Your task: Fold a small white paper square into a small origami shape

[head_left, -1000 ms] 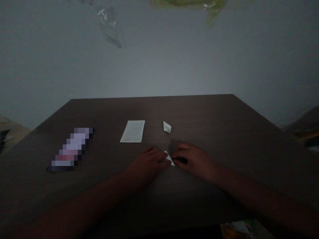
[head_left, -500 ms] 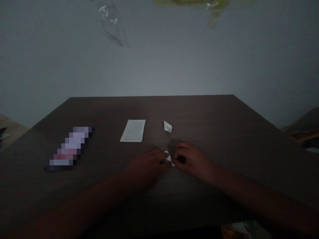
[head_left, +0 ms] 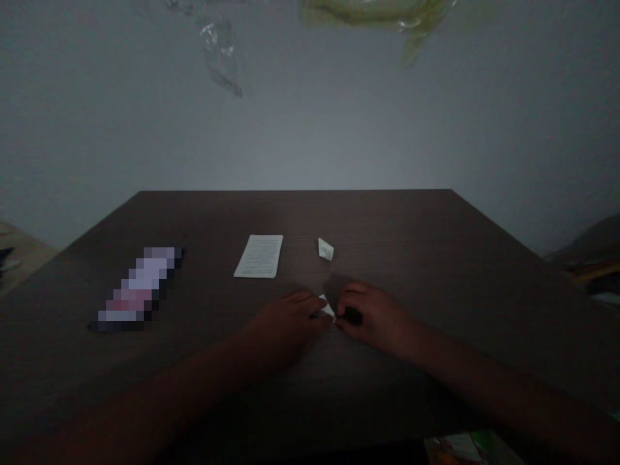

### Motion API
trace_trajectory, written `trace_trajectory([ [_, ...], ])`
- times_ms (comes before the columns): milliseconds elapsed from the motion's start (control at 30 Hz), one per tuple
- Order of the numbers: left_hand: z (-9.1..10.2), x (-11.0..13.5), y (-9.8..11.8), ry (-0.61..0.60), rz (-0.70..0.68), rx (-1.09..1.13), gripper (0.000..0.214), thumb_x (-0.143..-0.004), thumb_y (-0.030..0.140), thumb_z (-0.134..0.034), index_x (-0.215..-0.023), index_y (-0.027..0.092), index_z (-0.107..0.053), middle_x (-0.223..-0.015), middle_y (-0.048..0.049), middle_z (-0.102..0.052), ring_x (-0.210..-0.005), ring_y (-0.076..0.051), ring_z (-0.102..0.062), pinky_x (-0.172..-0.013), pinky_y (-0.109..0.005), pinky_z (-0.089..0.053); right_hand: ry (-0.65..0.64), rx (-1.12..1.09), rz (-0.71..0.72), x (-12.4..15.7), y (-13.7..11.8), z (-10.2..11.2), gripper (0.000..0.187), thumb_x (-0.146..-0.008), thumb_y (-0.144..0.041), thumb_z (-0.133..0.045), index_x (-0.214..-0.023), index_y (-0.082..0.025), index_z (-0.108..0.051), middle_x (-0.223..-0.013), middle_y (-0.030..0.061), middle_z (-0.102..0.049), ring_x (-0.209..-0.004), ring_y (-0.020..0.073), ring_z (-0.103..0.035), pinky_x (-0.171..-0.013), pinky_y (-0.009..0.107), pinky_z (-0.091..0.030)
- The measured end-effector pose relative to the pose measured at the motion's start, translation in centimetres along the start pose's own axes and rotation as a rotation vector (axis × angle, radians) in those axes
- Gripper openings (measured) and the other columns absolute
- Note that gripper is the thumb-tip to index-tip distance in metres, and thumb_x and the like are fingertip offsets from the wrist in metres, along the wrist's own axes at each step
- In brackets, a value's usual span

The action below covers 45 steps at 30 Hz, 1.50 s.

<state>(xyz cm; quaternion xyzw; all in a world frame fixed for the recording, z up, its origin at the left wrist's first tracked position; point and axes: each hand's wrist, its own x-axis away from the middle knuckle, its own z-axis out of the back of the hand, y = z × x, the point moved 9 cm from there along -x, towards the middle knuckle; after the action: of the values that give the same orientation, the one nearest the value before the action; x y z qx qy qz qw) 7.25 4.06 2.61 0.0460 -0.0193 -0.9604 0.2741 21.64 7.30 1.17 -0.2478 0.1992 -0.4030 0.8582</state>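
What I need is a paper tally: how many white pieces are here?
3. A printed sheet on the table; a small folded piece right of it; a third piece pinched between left hand and right hand. More may hide beneath them.

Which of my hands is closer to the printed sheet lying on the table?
Left. The left hand lies on the near side of the printed sheet, slightly to its right; the right hand is farther right, past the small white paper held between both hands.

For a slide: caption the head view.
Left hand and right hand pinch a small white paper on a table, near a printed sheet.
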Motion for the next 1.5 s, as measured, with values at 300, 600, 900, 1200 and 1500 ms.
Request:
trace_trajectory([
  [300, -0.1, -0.1, 0.3, -0.005, -0.026, -0.029, 0.028, -0.113, 0.018, -0.079, -0.139, 0.021, -0.086, -0.150, -0.0131, -0.085, -0.128, -0.031, -0.083, -0.110, -0.043, -0.069, 0.045, -0.040, -0.018, -0.2, 0.8, 0.1, 0.021, -0.093, -0.009, -0.084, -0.101, -0.025, -0.074, -0.108, 0.0035, -0.077, -0.100, 0.0232, -0.073, -0.088, 0.035, -0.054],
  [600, -0.5, -0.2, 0.1, 0.006, -0.017, -0.034, 0.025, -0.112, 0.016, -0.078, -0.135, 0.022, -0.086, -0.149, -0.0118, -0.085, -0.126, -0.029, -0.083, -0.110, -0.040, -0.067, 0.051, 0.029, -0.082, -1.1, 1.2, 0.2, 0.018, -0.098, -0.013, -0.084, -0.094, -0.024, -0.070, -0.102, 0.0041, -0.074, -0.092, 0.0226, -0.070, -0.082, 0.034, -0.049],
  [900, 0.0, 0.0, 0.1, 0.047, -0.034, -0.016, 0.028, -0.110, 0.014, -0.079, -0.135, 0.023, -0.088, -0.144, -0.0119, -0.085, -0.122, -0.030, -0.083, -0.105, -0.041, -0.067, -0.022, 0.010, -0.101, -0.4, 1.1, -0.1, 0.022, -0.093, -0.010, -0.087, -0.099, -0.024, -0.072, -0.106, 0.0029, -0.075, -0.093, 0.0213, -0.069, -0.083, 0.033, -0.048],
  [1200, -0.1, -0.4, 0.0, 0.048, -0.023, -0.043, 0.023, -0.111, 0.014, -0.075, -0.129, 0.021, -0.088, -0.130, -0.0113, -0.086, -0.118, -0.029, -0.081, -0.102, -0.039, -0.066, 0.024, 0.071, -0.159, -1.6, 1.8, -0.2, 0.021, -0.099, -0.020, -0.089, -0.094, -0.024, -0.069, -0.103, 0.0046, -0.073, -0.093, 0.0231, -0.069, -0.081, 0.035, -0.046],
  [1500, -0.2, -1.0, -1.5, 0.060, 0.097, 0.013, 0.029, -0.111, 0.012, -0.073, -0.138, 0.017, -0.084, -0.123, -0.0106, -0.085, -0.116, -0.031, -0.080, -0.106, -0.044, -0.068, 0.193, -0.069, -0.113, -1.5, 2.7, 1.0, 0.010, -0.104, -0.019, -0.072, -0.096, -0.025, -0.071, -0.098, 0.0036, -0.076, -0.093, 0.0225, -0.071, -0.086, 0.036, -0.053],
])
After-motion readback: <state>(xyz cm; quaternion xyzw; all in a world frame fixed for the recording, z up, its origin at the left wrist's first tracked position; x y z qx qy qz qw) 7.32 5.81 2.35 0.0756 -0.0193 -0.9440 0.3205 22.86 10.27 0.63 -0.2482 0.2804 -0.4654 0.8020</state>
